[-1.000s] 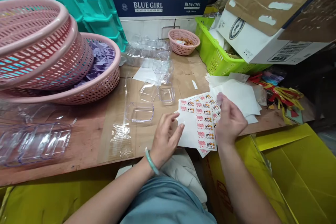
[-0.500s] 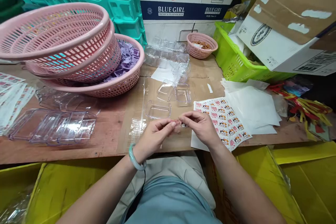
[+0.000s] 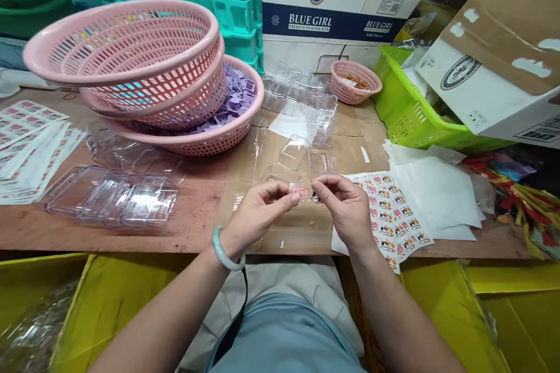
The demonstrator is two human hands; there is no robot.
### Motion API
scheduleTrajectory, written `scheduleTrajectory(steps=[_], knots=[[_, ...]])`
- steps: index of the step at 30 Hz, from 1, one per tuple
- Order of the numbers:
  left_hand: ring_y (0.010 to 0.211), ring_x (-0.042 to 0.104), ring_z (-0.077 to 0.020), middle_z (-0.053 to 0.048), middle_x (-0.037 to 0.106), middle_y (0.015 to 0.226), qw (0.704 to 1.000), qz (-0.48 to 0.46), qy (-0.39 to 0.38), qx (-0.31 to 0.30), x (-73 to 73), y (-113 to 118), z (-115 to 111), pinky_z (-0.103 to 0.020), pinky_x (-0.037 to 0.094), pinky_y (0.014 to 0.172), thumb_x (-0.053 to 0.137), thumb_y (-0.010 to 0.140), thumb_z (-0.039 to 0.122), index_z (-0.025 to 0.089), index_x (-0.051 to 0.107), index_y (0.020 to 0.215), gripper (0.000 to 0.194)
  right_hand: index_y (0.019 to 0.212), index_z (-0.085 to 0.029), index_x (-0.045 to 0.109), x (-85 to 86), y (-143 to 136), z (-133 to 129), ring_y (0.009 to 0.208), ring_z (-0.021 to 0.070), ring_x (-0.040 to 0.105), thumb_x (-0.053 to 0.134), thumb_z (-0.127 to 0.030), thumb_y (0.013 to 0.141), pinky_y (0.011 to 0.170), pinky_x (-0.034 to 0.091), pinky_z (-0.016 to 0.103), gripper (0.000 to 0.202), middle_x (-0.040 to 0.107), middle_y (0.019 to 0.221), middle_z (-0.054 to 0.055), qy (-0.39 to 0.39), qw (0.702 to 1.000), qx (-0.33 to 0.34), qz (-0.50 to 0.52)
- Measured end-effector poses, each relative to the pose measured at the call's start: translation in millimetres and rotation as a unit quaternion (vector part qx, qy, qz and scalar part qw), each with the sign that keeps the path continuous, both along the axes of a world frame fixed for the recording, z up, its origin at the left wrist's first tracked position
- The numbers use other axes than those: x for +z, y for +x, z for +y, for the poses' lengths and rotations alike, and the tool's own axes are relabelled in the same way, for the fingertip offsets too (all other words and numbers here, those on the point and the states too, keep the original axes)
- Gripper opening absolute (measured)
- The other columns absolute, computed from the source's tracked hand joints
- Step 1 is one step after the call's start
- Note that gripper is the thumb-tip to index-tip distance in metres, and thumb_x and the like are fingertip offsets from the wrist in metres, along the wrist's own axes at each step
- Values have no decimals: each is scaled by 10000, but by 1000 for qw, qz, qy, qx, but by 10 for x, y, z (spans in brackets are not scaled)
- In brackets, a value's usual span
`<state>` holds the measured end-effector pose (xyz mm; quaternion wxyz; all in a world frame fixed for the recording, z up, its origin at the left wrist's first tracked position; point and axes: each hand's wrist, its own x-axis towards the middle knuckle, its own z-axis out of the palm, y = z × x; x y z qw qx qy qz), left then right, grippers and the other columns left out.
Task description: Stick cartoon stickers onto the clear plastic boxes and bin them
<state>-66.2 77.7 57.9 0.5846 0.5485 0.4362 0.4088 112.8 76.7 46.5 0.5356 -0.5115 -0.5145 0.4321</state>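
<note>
My left hand, with a pale green bangle at the wrist, pinches a small red-pink lettered sticker between thumb and forefinger. Facing it, my right hand pinches a small cat sticker, mostly covered by the fingertips. A narrow gap lies between the two stickers. Just beyond my left hand are clear plastic pieces, lying on the cardboard mat. Partly under my right hand is a sheet of cat and pink stickers.
Stacked pink baskets stand left, the lowest holding purple pieces. Clear trays and sticker sheets lie in front. White backing papers, a lime basket and a small pink basket are at right.
The view has shifted left, so the scene sits farther right. My fingertips have drawn slightly apart, and the lettered sticker and cat sticker show more plainly between them.
</note>
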Motion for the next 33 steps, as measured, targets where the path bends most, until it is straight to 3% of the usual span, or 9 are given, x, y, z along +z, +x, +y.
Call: scheduleTrajectory(steps=[4,7,9,14,16,19,25,29,33], knots=[[692,577,-120,-34,679,770,1000,-18,-11,22,-102,-29,-70,-235,451,658,662,798,405,142,666,766,264,956,-210,691,-20,23,-22,705,131,616,739,-408,753,662,529,267,287,691,865,32,-5,998,-15,-54],[736,612,-151,-51,698,783,1000,12,8,0,-119,-55,-75,-257,471,694,644,808,400,142,678,775,262,1060,-221,675,-48,33,-35,771,150,636,767,-438,711,708,546,289,422,698,980,54,-41,995,79,-42],[756,620,-160,-60,699,812,996,64,59,-17,-119,-73,-10,-264,477,704,609,836,374,150,698,834,241,961,-212,716,-54,29,-28,756,152,632,750,-419,738,710,538,289,306,705,876,40,-54,990,124,-46],[817,587,-186,-73,637,945,912,302,231,154,-306,-199,482,-321,480,785,617,819,306,165,574,1250,455,821,-209,721,-82,40,123,600,105,560,760,-383,728,612,513,265,201,634,691,-10,-42,995,-52,67],[857,594,-212,-81,628,946,900,360,219,112,-431,-236,612,-347,484,814,648,787,289,148,607,1198,436,814,-208,710,-107,33,183,589,98,555,789,-388,682,592,514,258,237,622,687,-18,-71,985,-61,142],[864,614,-200,-84,629,938,915,337,211,72,-581,-203,451,-331,493,821,546,854,215,145,658,1056,241,805,-206,702,-147,-9,185,610,90,567,805,-381,663,606,516,240,248,625,689,-23,-110,973,-31,201],[1195,527,-214,-117,552,1249,955,169,188,154,-713,-89,-351,-355,447,977,515,900,227,198,574,1087,198,797,-198,708,-215,-77,10,604,81,572,784,-384,704,610,500,223,222,624,681,-27,-153,970,28,190],[908,614,-173,-85,596,1072,979,155,64,118,-721,-195,-264,-322,517,798,571,856,275,187,458,1252,422,779,-198,702,-237,-92,-34,618,89,565,781,-385,700,626,499,236,218,618,684,-27,-160,972,35,166],[795,578,-178,-62,583,873,941,305,140,37,-669,-241,-21,-337,505,775,474,829,119,140,628,1088,302,763,-211,687,-170,-102,-3,609,86,544,785,-387,682,600,491,227,217,594,673,-33,-158,968,31,193]])
